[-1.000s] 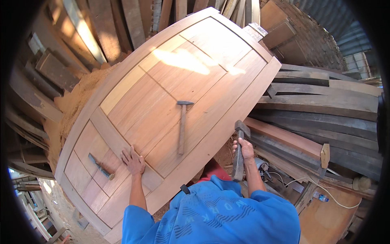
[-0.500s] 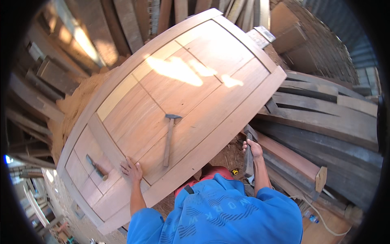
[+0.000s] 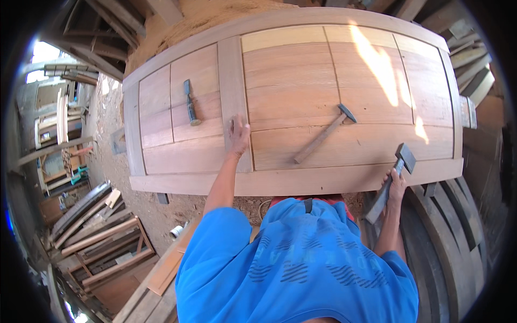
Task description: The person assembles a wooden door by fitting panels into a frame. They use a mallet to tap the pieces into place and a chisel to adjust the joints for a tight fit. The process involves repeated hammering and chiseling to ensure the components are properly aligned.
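Observation:
A large wooden panelled door (image 3: 293, 183) lies flat in front of me. My left hand (image 3: 238, 137) is over its upright crosspiece, fingers loosely bent and apart, nothing seen in them. Left of that hand, a chisel (image 3: 191, 107) with a dark blade lies on the smaller panel. A hammer (image 3: 322, 139) with a wooden handle and dark metal head rests on the larger panel, between my hands. My right hand (image 3: 397, 185) is closed round the handle of a grey mallet (image 3: 381, 200), its blocky head raised over the door's near right edge.
Dark timber beams (image 3: 444, 237) are stacked at the lower right. Wooden frames (image 3: 110, 253) and planks (image 3: 153, 290) lie at the lower left. Sawdust (image 3: 207, 19) is heaped beyond the door. More boards (image 3: 474, 64) lean at the far right.
My view has turned, so the door lies more level across it. The mallet has come up from beside the near edge to over the door. My left hand's fingers are less flat.

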`<state>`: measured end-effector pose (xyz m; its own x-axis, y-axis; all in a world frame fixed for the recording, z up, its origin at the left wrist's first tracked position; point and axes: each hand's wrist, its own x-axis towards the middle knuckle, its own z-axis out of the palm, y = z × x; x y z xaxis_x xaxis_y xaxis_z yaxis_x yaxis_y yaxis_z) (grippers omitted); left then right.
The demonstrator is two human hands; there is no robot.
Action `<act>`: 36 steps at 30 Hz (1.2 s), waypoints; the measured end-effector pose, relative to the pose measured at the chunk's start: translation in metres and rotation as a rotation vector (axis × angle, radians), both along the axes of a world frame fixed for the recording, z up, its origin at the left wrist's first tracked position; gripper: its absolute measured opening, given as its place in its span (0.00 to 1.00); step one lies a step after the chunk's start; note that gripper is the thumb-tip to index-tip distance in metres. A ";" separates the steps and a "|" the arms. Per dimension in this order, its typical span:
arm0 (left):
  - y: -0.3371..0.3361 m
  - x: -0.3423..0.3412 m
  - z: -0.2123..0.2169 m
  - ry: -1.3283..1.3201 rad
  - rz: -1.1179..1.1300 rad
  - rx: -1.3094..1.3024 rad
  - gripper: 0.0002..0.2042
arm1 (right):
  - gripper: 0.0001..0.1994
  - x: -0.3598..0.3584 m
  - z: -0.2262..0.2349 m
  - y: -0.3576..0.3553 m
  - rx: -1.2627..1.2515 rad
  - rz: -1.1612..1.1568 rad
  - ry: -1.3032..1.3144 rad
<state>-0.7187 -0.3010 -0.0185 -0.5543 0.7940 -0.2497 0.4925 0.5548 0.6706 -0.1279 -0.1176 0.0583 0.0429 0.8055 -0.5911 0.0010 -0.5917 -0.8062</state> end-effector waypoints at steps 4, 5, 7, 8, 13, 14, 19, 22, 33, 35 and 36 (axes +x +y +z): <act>-0.031 -0.008 0.008 0.019 0.225 0.156 0.41 | 0.10 -0.060 -0.037 0.024 0.006 0.082 -0.056; -0.048 0.000 0.014 0.155 0.207 0.029 0.42 | 0.10 -0.073 -0.048 0.022 0.034 0.053 -0.056; -0.072 0.017 0.026 0.284 0.167 -0.160 0.44 | 0.10 -0.096 -0.072 0.020 0.105 -0.023 -0.053; -0.083 0.032 0.030 0.278 0.150 -0.222 0.45 | 0.10 -0.101 -0.082 0.020 0.131 0.016 -0.147; -0.084 0.104 0.052 0.438 0.116 -0.328 0.47 | 0.11 -0.128 -0.080 0.029 0.076 0.076 -0.311; -0.084 0.106 0.049 0.450 0.141 -0.323 0.47 | 0.12 -0.132 -0.077 0.031 0.056 0.067 -0.329; -0.073 0.089 0.041 0.299 0.190 -0.329 0.45 | 0.12 -0.141 -0.073 0.038 0.020 0.024 -0.408; -0.061 0.050 0.032 0.374 0.304 -0.184 0.43 | 0.12 -0.141 -0.069 0.036 0.019 0.034 -0.421; -0.004 -0.167 0.041 0.465 0.155 -0.598 0.33 | 0.13 -0.130 -0.083 0.038 0.002 0.038 -0.406; 0.004 -0.171 0.043 0.311 0.146 -0.468 0.32 | 0.13 -0.130 -0.082 0.040 0.025 0.041 -0.382; 0.004 -0.171 0.044 0.234 0.143 -0.404 0.31 | 0.13 -0.130 -0.081 0.039 0.035 0.045 -0.369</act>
<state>-0.8893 -0.2969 0.0253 -0.7290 0.5709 -0.3776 0.5041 0.8210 0.2681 -0.2582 -0.0784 -0.0230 0.2123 0.8310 -0.5141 0.3205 -0.5563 -0.7667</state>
